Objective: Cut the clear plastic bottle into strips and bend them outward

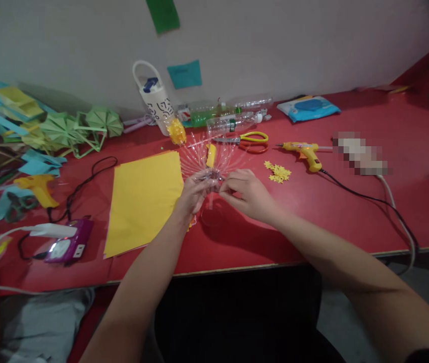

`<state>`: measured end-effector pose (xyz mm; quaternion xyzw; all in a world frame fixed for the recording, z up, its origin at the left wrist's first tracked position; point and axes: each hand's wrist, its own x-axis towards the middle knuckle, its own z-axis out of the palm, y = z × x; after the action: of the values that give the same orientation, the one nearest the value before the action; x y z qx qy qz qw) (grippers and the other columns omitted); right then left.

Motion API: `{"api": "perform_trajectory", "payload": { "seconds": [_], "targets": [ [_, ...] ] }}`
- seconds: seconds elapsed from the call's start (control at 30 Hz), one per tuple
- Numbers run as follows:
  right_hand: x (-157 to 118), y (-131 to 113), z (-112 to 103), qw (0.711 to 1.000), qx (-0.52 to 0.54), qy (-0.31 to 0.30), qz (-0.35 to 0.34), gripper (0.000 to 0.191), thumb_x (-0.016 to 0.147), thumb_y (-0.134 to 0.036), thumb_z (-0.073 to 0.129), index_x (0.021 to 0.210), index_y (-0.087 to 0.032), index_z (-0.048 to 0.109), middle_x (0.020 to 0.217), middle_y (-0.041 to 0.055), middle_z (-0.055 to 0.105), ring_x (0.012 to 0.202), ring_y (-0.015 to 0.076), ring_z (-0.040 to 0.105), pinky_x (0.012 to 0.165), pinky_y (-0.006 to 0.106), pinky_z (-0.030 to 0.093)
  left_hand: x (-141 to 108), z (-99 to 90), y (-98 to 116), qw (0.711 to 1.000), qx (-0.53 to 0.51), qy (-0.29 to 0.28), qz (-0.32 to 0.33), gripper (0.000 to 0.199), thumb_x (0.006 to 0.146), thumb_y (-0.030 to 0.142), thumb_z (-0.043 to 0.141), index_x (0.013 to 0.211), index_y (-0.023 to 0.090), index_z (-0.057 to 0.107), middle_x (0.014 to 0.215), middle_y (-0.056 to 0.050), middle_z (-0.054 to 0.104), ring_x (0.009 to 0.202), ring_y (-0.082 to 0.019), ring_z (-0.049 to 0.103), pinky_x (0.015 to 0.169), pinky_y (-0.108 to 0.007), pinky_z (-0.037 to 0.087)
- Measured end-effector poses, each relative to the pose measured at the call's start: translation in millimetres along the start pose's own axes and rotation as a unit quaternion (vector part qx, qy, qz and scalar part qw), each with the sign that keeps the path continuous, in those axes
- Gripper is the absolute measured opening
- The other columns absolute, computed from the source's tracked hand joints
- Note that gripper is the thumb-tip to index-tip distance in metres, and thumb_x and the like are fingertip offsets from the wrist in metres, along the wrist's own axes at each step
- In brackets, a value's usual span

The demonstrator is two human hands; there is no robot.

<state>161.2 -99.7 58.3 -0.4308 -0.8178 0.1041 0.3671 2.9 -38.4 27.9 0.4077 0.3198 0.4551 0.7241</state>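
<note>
A clear plastic bottle cut into many thin strips point(230, 160) fans out above my hands. My left hand point(196, 190) is closed around its base, at the right edge of a stack of yellow paper point(144, 201). My right hand point(247, 194) pinches at the near side of the same bottle, thumb and forefinger together. Beyond the fingers a small yellow object point(211, 155) shows through the strips; its kind is unclear. Scissors with yellow and red handles point(254, 141) lie just behind. Small yellow star cutouts point(279, 172) are piled to the right.
A yellow glue gun point(307, 151) lies right, its cord crossing the table; another glue gun point(38, 187) and a purple power socket point(70, 242) are left. Along the wall stand a white tumbler point(156, 103), plastic bottles point(233, 122) and a blue wipes pack point(309, 108). Folded-paper crafts point(66, 128) fill the back left.
</note>
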Motion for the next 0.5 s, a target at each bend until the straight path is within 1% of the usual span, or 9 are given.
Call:
{"api": "perform_trajectory", "payload": {
  "seconds": [0.07, 0.13, 0.2, 0.33, 0.4, 0.5],
  "targets": [
    [0.5, 0.9, 0.2, 1.000, 0.011, -0.016, 0.008, 0.022, 0.090, -0.020, 0.051, 0.068, -0.020, 0.053, 0.069, 0.0007, 0.058, 0.070, 0.0163, 0.051, 0.075, 0.032, 0.038, -0.1, 0.5, -0.4, 1.000, 0.004, 0.001, 0.001, 0.032, 0.048, 0.015, 0.078, 0.079, 0.015, 0.070, 0.069, 0.001, 0.069, 0.058, -0.009, 0.060, 0.060, -0.023, 0.048],
    [0.7, 1.3, -0.7, 1.000, 0.020, -0.016, 0.007, 0.022, 0.089, -0.020, 0.052, 0.067, -0.020, 0.053, 0.069, 0.0008, 0.058, 0.070, 0.0162, 0.051, 0.075, 0.032, 0.038, 0.9, -0.4, -0.4, 1.000, 0.008, -0.002, 0.005, 0.032, 0.048, 0.015, 0.078, 0.079, 0.015, 0.070, 0.070, 0.001, 0.069, 0.058, -0.009, 0.060, 0.060, -0.024, 0.048],
    [0.5, 1.3, -2.8, 1.000, 0.029, 0.004, 0.008, 0.021, 0.089, -0.021, 0.053, 0.068, -0.020, 0.054, 0.070, 0.0007, 0.058, 0.071, 0.0162, 0.052, 0.075, 0.032, 0.038, 2.9, -2.5, 0.0, 1.000, 0.013, -0.005, 0.012, 0.031, 0.050, 0.016, 0.078, 0.080, 0.016, 0.070, 0.071, 0.001, 0.069, 0.058, -0.009, 0.060, 0.062, -0.024, 0.048],
    [0.0, 0.7, -8.0, 0.997, 0.031, 0.072, 0.017, 0.018, 0.091, -0.025, 0.054, 0.075, -0.021, 0.061, 0.071, 0.0002, 0.059, 0.071, 0.0162, 0.053, 0.074, 0.033, 0.039, 7.2, -7.1, -0.6, 0.999, 0.030, -0.006, 0.021, 0.033, 0.051, 0.015, 0.077, 0.083, 0.016, 0.070, 0.075, 0.000, 0.069, 0.061, -0.009, 0.061, 0.064, -0.025, 0.048],
    [-0.1, 0.3, -9.3, 0.995, 0.025, 0.097, 0.007, 0.017, 0.091, -0.024, 0.054, 0.077, -0.022, 0.063, 0.073, 0.0003, 0.060, 0.071, 0.0162, 0.054, 0.073, 0.033, 0.039, 8.2, -8.2, -1.4, 0.999, 0.041, -0.015, 0.014, 0.034, 0.050, 0.015, 0.078, 0.084, 0.016, 0.070, 0.076, 0.000, 0.069, 0.061, -0.009, 0.061, 0.064, -0.025, 0.048],
    [-0.2, -0.6, -9.3, 0.993, 0.010, 0.117, -0.011, 0.016, 0.091, -0.024, 0.054, 0.079, -0.022, 0.064, 0.074, 0.0010, 0.062, 0.072, 0.0168, 0.055, 0.072, 0.034, 0.039, 7.8, -7.9, -1.8, 0.998, 0.052, -0.028, 0.001, 0.038, 0.050, 0.017, 0.079, 0.087, 0.016, 0.070, 0.078, 0.000, 0.069, 0.063, -0.010, 0.061, 0.065, -0.025, 0.049]
  ]
}}
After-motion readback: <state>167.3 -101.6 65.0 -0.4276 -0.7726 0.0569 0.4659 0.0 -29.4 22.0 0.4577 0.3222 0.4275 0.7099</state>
